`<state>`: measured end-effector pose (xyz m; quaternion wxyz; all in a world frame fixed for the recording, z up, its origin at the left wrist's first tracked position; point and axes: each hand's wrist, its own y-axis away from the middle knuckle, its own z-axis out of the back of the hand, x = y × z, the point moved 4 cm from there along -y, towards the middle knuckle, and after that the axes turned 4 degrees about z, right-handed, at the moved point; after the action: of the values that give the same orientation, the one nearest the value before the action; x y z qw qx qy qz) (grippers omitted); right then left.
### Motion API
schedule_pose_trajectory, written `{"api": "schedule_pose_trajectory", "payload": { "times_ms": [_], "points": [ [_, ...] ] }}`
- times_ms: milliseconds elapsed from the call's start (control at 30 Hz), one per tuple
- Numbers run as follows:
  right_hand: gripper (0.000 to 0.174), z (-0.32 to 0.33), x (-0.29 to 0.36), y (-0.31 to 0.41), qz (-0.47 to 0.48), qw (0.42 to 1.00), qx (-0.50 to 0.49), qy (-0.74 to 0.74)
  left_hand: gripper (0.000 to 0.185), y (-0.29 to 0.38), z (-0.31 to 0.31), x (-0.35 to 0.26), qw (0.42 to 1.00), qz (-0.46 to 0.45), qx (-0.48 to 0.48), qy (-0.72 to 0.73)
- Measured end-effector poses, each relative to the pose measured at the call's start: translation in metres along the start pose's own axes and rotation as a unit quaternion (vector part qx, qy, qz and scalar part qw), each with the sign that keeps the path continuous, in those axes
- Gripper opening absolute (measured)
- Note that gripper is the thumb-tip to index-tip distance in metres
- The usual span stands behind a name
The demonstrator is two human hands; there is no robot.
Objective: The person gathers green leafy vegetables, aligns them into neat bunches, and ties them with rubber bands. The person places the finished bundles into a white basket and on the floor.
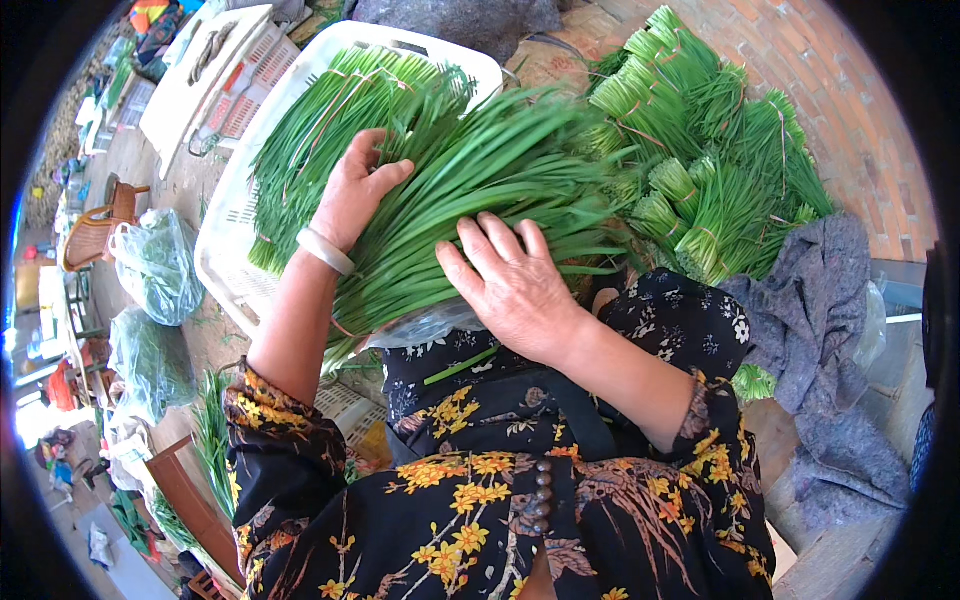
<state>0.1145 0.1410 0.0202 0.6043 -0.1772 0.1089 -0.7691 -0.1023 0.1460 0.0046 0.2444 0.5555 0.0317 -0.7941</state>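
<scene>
A large bundle of long green leaves, probably Chinese chives, lies slantwise across my lap and the near side of a white plastic basket. My left hand is at the bundle's far left side, thumb and fingers curled against the leaves; whether it grips them is partly hidden. My right hand lies on the leaves with its fingers spread. Tied bunches of the same greens fill part of the basket. A tie circles the bundle's near end, and clear plastic sheet shows beneath it.
Tied green bunches are piled on the brick floor at the right. A grey cloth lies beside them. At the left are filled plastic bags, a wicker chair and a white crate.
</scene>
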Motion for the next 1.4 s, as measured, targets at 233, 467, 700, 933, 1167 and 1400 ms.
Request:
{"api": "schedule_pose_trajectory", "payload": {
  "times_ms": [233, 467, 700, 933, 1167, 1400],
  "points": [
    [0.042, -0.020, 0.012, 0.010, 0.018, 1.000, -0.001, 0.006, 0.121, 0.027, -0.021, -0.008, 0.955, -0.172, 0.018, -0.243],
    [0.041, -0.020, 0.017, 0.014, 0.028, 1.000, -0.008, 0.011, 0.085, -0.007, -0.006, 0.016, 0.981, -0.068, 0.002, -0.181],
    [0.057, -0.010, 0.011, 0.004, 0.020, 0.999, -0.005, -0.039, 0.068, -0.001, 0.000, 0.025, 1.000, 0.008, 0.009, 0.019],
    [0.094, -0.015, 0.001, -0.006, -0.044, 0.995, 0.082, -0.019, 0.062, 0.007, -0.003, 0.021, 0.986, -0.020, 0.059, 0.153],
    [0.087, -0.025, -0.001, -0.003, -0.078, 0.987, 0.130, -0.055, 0.070, 0.016, -0.001, -0.006, 0.993, -0.087, -0.059, -0.045],
    [0.080, -0.028, -0.009, -0.001, -0.069, 0.989, 0.121, -0.040, 0.022, 0.088, -0.022, -0.035, 0.886, -0.326, -0.011, -0.330]
  ]
}}
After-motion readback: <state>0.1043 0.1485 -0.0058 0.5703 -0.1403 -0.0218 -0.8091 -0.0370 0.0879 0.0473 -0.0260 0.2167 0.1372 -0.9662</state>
